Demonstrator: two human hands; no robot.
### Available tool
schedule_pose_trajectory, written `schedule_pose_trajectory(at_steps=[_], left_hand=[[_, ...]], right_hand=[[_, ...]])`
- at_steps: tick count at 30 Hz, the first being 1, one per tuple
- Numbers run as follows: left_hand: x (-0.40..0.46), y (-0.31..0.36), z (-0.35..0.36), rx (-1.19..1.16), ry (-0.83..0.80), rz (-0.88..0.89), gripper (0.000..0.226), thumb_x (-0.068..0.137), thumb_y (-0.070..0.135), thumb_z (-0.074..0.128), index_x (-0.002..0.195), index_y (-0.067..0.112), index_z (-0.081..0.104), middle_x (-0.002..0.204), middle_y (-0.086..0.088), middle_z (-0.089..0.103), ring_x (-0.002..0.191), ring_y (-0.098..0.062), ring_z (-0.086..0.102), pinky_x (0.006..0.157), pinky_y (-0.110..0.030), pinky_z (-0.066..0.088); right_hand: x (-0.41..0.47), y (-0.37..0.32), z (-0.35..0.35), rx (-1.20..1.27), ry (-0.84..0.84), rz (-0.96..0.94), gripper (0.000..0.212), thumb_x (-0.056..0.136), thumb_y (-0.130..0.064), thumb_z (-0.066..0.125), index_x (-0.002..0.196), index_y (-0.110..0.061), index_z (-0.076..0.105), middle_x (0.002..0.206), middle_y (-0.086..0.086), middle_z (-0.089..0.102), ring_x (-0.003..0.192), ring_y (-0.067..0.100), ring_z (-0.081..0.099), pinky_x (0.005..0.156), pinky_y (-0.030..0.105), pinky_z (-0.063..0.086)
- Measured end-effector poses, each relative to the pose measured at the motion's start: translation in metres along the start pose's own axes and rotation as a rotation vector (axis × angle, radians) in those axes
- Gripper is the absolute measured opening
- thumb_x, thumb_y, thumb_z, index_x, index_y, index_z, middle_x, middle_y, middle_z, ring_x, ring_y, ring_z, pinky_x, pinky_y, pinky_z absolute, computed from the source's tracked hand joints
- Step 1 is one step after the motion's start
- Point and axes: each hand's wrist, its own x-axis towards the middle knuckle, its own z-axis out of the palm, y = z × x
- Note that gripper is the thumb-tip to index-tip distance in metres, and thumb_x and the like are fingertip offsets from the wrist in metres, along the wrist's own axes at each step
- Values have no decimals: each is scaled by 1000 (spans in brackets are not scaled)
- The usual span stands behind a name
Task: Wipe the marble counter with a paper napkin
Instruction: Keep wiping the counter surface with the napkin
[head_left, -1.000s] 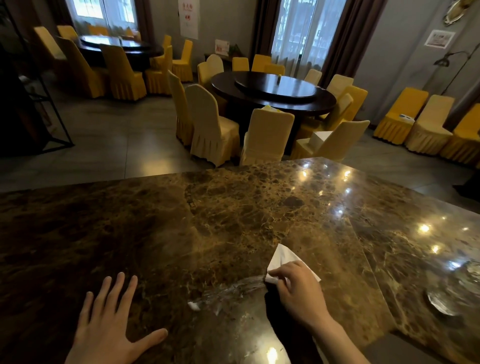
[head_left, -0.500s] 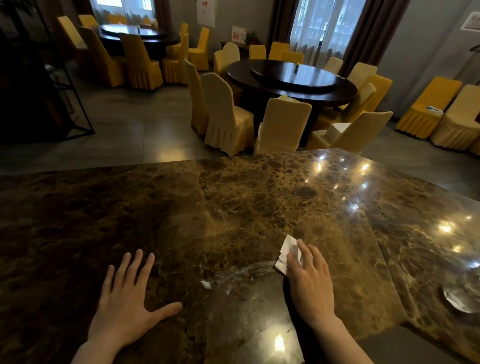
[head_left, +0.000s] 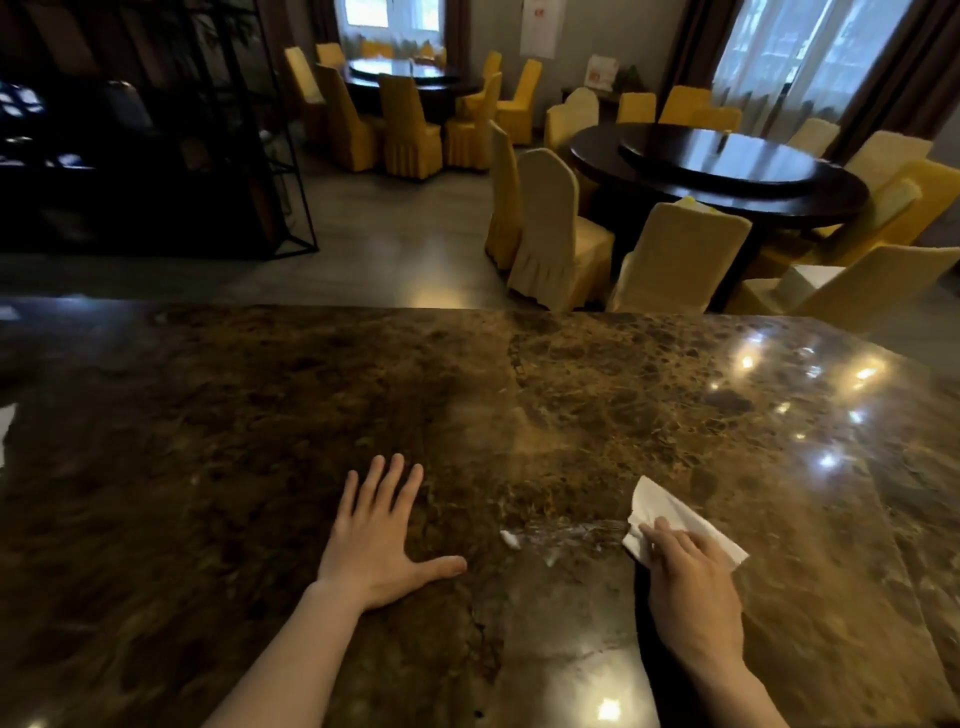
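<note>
My right hand (head_left: 693, 587) presses the white paper napkin (head_left: 670, 514) onto the marble bench (head_left: 260, 441), fingers together on it beside a wet streak (head_left: 566, 535); my left hand (head_left: 376, 540) lies flat, fingers spread

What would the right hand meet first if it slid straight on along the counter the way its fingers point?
The right hand already presses the napkin; beyond lies only bare marble counter, apparently free to its far edge.

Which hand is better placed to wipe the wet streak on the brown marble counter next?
The right hand. It already presses the white paper napkin onto the brown marble counter at the wet streak's right end. The left hand lies flat, fingers spread, holding nothing.
</note>
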Motion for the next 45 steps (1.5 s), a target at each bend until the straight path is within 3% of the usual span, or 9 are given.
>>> schedule_pose_trajectory(at_steps=[9,14,23,29,32,35,38,41,45], left_hand=[[-1,1,14,-36,67,-12,133,57,112,10,159,31,-20,169,0,-27,152,-20,-34,129,-52,-14],[-1,19,23,-69,104,-15,127,62,111,11,160,36,-15,170,2,-23,153,-20,-32,128,-56,-13],[11,41,25,-32,121,44,125,60,111,4,160,38,-15,172,1,-20,154,-24,-30,128,-59,-11],[11,31,24,-30,138,26,125,62,110,6,161,36,-10,173,0,-13,156,-25,-25,128,-60,-8],[6,21,28,-31,140,-1,125,61,110,6,161,36,-9,173,0,-12,156,-25,-24,128,-60,-7],[5,19,31,-41,140,-9,125,61,110,6,161,37,-8,173,1,-13,155,-24,-25,128,-60,-8],[5,19,30,-38,133,-9,125,60,110,5,160,37,-10,172,1,-14,155,-23,-26,128,-60,-9],[6,19,30,-46,136,-17,124,60,110,5,159,38,-11,172,2,-15,155,-23,-27,128,-59,-11],[6,19,31,-35,126,-21,123,60,110,5,158,39,-14,172,2,-18,153,-22,-31,127,-58,-13]], right_hand=[[8,32,-11,33,77,81,14,88,0,69,100,-6,73,100,13,63,93,38,56,66,43,51],[9,25,-2,55,109,182,19,88,4,66,103,-1,75,112,17,72,105,40,56,82,49,55],[-21,23,-23,125,-100,-208,48,87,-4,72,130,-22,65,140,-6,59,134,17,46,97,34,49],[14,36,-38,66,45,211,31,74,13,70,88,-13,80,86,3,66,82,32,59,66,35,46],[19,0,-27,289,-60,185,27,76,4,73,83,-21,81,78,-8,70,75,13,66,65,23,49],[28,1,-30,535,70,492,23,84,-7,68,85,-25,82,68,-14,74,61,0,66,57,12,47],[35,26,-43,400,104,653,27,88,-8,58,95,-19,81,86,7,79,81,24,72,82,34,57],[29,35,-49,163,-49,463,35,87,4,53,110,-9,75,108,17,74,102,39,64,85,41,51],[-1,19,-38,-16,-79,166,53,73,18,58,112,-17,69,88,2,67,78,22,47,59,35,43]])
